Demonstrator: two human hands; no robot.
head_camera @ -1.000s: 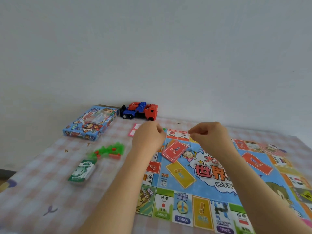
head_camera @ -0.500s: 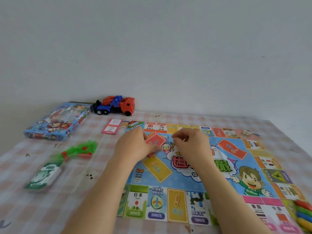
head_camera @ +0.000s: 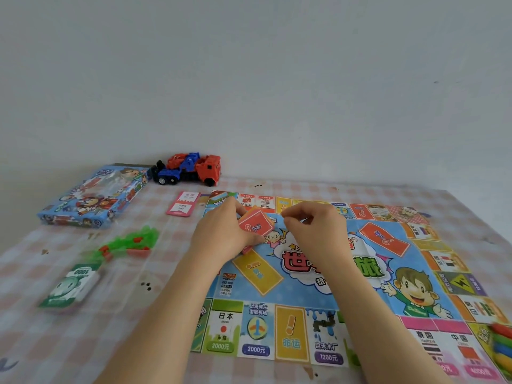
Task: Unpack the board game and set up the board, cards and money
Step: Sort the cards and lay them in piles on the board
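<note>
Far left, a wrapped pack of green play money (head_camera: 69,286) is lying on the table (head_camera: 116,328), well apart from the board; it looks unopened and is not yet dealt out. Behind it the game box (head_camera: 94,196) is sitting flat near the wall. A clear bag of green and red plastic pieces (head_camera: 130,242) is lying between the box and the money, apparently unsorted. A single pink card (head_camera: 183,203) is resting just beside the board's far-left corner. A toy truck (head_camera: 191,169) is standing against the wall, no part of the game.

The left hand (head_camera: 224,234) is gripping a small stack of red question-mark cards (head_camera: 256,224) above the board's upper-left centre. The right hand (head_camera: 315,228) is hovering just beside it, fingers curled inward; whether it is pinching a card I cannot tell.

The board (head_camera: 421,259) is lying unfolded and flat: that step appears done. Its printed yellow card space (head_camera: 257,270) and red card space (head_camera: 383,238) are showing no decks, so card placement seems to be under way. At the right edge some coloured pieces (head_camera: 501,345) are resting on the board's corner.
</note>
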